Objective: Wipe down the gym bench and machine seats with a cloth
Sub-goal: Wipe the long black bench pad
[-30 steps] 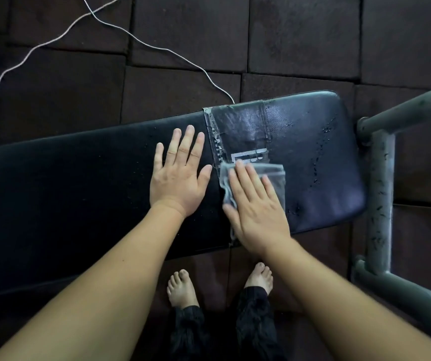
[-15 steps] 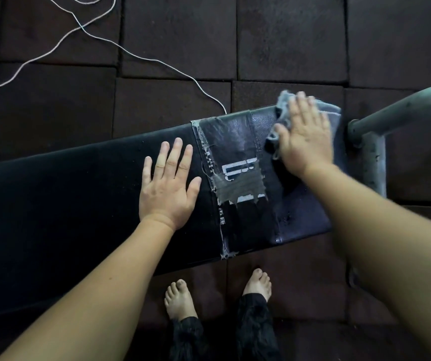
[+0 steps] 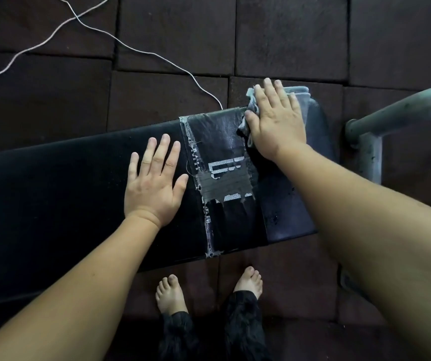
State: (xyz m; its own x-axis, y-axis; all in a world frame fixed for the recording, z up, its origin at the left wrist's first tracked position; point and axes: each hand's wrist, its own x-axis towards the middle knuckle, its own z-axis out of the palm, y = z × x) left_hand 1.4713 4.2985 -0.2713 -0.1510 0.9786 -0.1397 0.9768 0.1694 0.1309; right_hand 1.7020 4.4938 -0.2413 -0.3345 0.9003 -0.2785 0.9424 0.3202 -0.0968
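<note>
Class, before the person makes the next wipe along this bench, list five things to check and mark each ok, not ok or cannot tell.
1. Cloth under right hand: ok, flat fingers press it at the far edge of the bench.
2. Left hand bracing the bench: ok, flat on it.
3. Tape patch smooth: not ok, edges frayed, may snag.
4. Metal frame apart from the right hand: ok.
5. Bench surface dry: cannot tell.

L hand (image 3: 154, 183) flat on bench (image 3: 52, 204) mid-pad; R hand (image 3: 276, 121) on cloth (image 3: 303, 105) at bench's far edge nr right end. Metal frame (image 3: 370, 152) just past right end; cord (image 3: 136, 52) on floor behind.
</note>
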